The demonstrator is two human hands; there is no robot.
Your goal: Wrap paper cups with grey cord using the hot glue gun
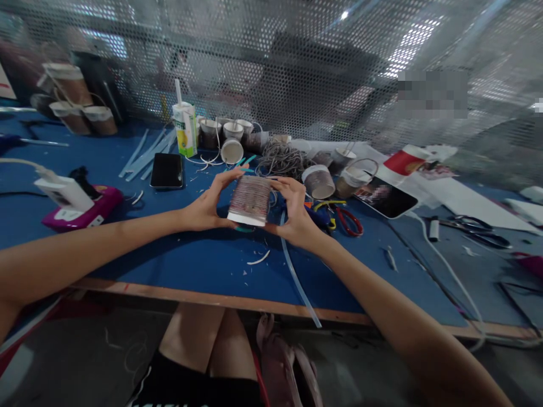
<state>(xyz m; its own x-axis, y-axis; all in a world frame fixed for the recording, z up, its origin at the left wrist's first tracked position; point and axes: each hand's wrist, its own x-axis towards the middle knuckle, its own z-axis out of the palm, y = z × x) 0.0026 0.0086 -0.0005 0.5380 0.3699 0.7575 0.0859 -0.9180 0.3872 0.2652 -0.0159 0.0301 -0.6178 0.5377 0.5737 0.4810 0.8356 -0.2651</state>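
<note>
Coil (250, 198), brownish, closely ribbed and white along its lower edge, sits pinched between left fingers (225, 178) and right fingers (290, 185).

No text, brand or number is legible. Drink carton (185, 129): print too small to read. Black shorts (186, 384): white lettering is cut off, unreadable. Red-and-white cup (401, 160): yellowish print is blurred.

Black bottoms (190, 384), white side line (143, 381), cropped white lettering (169, 405); forearms (127, 240) bare; left hand (207, 204) with long teal nails (251, 159).
</note>
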